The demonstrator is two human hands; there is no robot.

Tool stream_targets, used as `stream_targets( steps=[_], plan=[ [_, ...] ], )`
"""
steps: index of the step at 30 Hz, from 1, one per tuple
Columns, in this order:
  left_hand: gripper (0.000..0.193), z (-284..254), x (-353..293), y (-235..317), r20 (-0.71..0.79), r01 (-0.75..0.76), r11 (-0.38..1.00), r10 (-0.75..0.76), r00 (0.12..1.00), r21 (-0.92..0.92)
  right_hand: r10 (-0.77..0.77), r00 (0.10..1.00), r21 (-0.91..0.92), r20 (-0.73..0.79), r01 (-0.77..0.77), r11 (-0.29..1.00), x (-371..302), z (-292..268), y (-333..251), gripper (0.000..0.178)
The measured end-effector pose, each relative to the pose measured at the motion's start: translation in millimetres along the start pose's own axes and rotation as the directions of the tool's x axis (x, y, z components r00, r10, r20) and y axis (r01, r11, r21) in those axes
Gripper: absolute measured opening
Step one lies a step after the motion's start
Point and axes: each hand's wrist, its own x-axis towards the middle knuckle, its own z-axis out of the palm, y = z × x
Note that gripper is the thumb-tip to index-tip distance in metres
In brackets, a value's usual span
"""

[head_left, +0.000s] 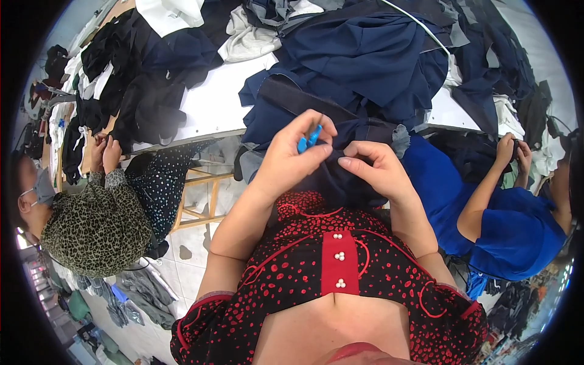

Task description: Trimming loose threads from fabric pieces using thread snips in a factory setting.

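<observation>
A workroom with a tiled floor (194,267) holds one long white table (213,100), strewn with dark clothes (149,100), a large navy heap (365,58) and at least two pale cloths, one white (170,15), one light grey (249,39). Two other people sit at it: one at left in a spotted top (97,228), one at right in a blue top (517,228); each has both hands at dark cloth. One wooden stand (213,191) is under the table's left part. Between them, the wearer's left hand (298,149) grips one small blue tool (314,135) above a piece of navy cloth (331,179), which hangs from the table edge toward the lap. The right hand (377,170) is curled beside it, thumb near forefinger; whether it pinches the cloth I cannot tell.
</observation>
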Motion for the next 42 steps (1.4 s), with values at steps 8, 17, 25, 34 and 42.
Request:
stream_targets(
  steps=[8,17,25,34,42],
  plan=[
    [0.019,-9,3,-3,-0.057,0.050,0.998,-0.047,0.997,0.046,-0.259,0.964,0.028,-0.056,0.261,0.965,1,7,1,0.012],
    [0.037,-17,-1,-8,-0.167,-0.108,0.900,0.194,0.967,0.421,-0.071,0.985,0.433,-0.155,0.132,0.892,9,13,9,0.008],
    [0.036,3,-24,23,0.095,-0.195,0.775,0.174,0.980,0.601,-0.341,0.864,0.071,-0.371,0.392,0.917,15,15,12,0.010],
    [0.035,4,-22,14,0.066,-0.216,0.726,0.229,0.971,0.653,-0.505,0.780,-0.338,-0.368,0.394,0.855,10,14,3,0.011],
    [0.035,5,-22,15,0.048,-0.185,0.740,0.202,0.978,0.647,-0.503,0.785,-0.361,-0.363,0.379,0.852,9,14,2,0.009]
  ],
)
